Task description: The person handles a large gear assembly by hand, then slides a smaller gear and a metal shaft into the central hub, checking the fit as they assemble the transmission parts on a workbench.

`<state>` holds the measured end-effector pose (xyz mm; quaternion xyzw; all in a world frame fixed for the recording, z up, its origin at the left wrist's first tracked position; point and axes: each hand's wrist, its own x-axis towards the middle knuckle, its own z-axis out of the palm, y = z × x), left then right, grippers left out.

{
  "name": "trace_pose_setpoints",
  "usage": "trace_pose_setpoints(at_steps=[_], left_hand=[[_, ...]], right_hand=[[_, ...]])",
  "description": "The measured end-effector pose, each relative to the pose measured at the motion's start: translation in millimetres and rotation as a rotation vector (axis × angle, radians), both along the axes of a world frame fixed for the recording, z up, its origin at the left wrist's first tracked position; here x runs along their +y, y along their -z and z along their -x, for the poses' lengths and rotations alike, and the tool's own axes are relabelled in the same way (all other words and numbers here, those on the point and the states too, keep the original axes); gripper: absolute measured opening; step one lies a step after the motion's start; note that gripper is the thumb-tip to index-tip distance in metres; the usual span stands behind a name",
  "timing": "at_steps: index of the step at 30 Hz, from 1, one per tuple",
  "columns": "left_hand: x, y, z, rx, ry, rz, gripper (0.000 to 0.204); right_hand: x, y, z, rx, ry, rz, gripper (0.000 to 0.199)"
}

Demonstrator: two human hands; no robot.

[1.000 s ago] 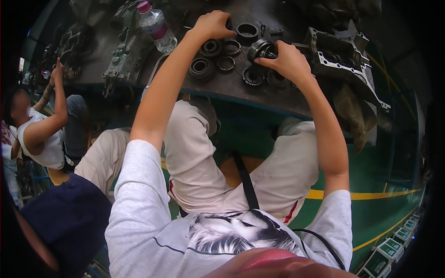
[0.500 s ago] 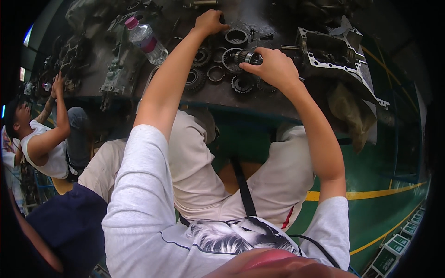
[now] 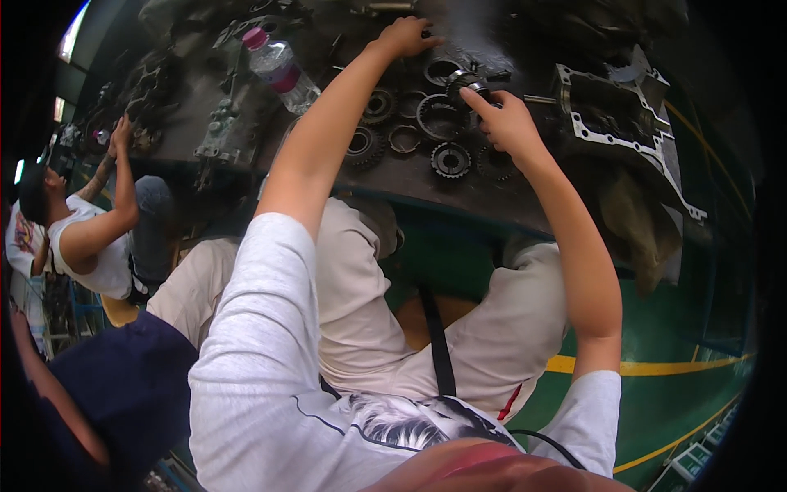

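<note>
My right hand (image 3: 510, 125) is closed round a gear shaft (image 3: 466, 81), a metal piece with a toothed end, lifted over the gears on the workbench. Beneath it lies a large toothed ring (image 3: 441, 116). At the far side of the bench my left hand (image 3: 403, 37) has its fingers bent together around a small dark piece, too small to name. A metal ring (image 3: 443, 70) lies between the two hands. Nearer the bench edge are a gear (image 3: 450, 161), a thin ring (image 3: 404, 139) and another gear (image 3: 378, 106).
An open gearbox housing (image 3: 611, 135) stands at the right of the bench (image 3: 328, 176). A water bottle with a pink cap (image 3: 281, 70) stands on the left, beside greasy metal parts (image 3: 220, 135). Another person (image 3: 90, 225) works farther left. A cloth-like bag (image 3: 635, 217) hangs at the right edge.
My right hand has lifted the gear shaft up out of the large toothed ring. My left hand stays at the far side of the bench. The whole view has shifted slightly.
</note>
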<state>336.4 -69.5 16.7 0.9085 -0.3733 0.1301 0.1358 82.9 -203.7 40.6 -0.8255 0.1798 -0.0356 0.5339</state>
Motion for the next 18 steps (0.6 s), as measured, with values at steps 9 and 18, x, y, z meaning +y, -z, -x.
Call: trace_pose_setpoints(at_steps=[9, 18], left_hand=[[91, -36, 125, 0.13, 0.109, -0.038, 0.053], [111, -40, 145, 0.197, 0.056, -0.15, 0.062]], right_hand=[[-15, 30, -15, -0.074, 0.058, 0.051, 0.062], [6, 20, 0, -0.227, 0.032, 0.284, 0.057]])
